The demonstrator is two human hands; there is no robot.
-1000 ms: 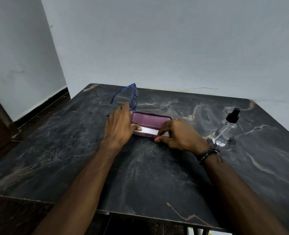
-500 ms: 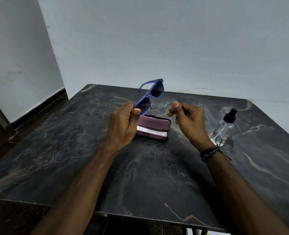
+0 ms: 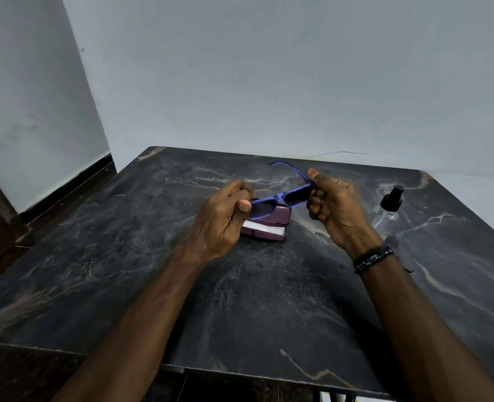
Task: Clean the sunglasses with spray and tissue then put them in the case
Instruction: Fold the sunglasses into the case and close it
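I hold the blue plastic-framed sunglasses with dark lenses (image 3: 282,198) up between both my hands, above the dark marble-patterned table top (image 3: 269,300); my left hand (image 3: 222,219) curls round the left end of the frame, thumb pressed on the front beside the lens; my right hand (image 3: 334,203) pinches the right end at the hinge, thumb tip up on top and fingers bent beneath; one blue temple arm sticks out away from me past my right thumb; the frame tilts, its right end higher than its left. Just under the sunglasses the maroon hard-shell glasses case (image 3: 269,226) lies on the table, with a white strip (image 3: 264,227) showing along its near side; I cannot tell whether that strip is tissue. The small clear spray bottle with a black cap (image 3: 390,203) stands to the right of my right hand, apart from it; a dark braided wristband (image 3: 372,258) circles my right wrist.
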